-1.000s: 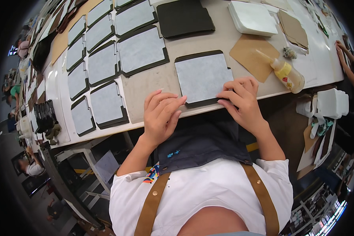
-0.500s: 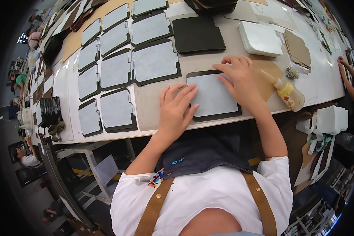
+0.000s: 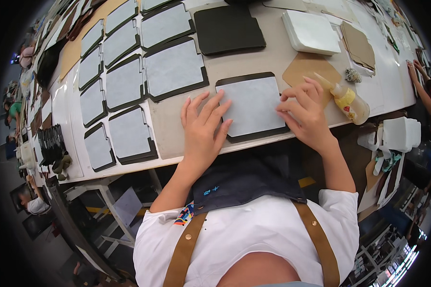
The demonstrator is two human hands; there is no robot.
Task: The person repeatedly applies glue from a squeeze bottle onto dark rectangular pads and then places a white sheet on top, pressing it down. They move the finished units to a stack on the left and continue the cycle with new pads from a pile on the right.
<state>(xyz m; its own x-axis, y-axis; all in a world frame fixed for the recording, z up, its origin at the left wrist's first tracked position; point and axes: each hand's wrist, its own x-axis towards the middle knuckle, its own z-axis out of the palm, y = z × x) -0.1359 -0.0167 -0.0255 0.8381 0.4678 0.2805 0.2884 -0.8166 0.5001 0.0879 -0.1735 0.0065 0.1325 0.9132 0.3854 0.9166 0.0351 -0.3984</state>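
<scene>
A pale grey sheet (image 3: 250,106) lies on a black panel (image 3: 254,77) in front of me, with a dark border showing at its far and near edges. My left hand (image 3: 204,122) rests at the left side, its fingers spread and their tips on the sheet's left edge. At the opposite edge, my right hand (image 3: 304,110) has thumb and forefinger brought together in a pinch on the sheet's rim. Farther back lies a stack of bare black panels (image 3: 231,30). Rows of black panels topped with pale sheets (image 3: 173,69) cover the table's left part.
A white stack of sheets (image 3: 311,32) stands at the back right, beside brown card pieces (image 3: 358,47). A glue bottle (image 3: 349,103) with a pointed nozzle lies right of my right hand, over a brown sheet (image 3: 305,69). The table's front edge (image 3: 177,160) runs before me.
My right hand has moved from the panel's far edge to its right edge, and its fingers have drawn together. The left hand stays at the left edge. The view has shifted slightly.
</scene>
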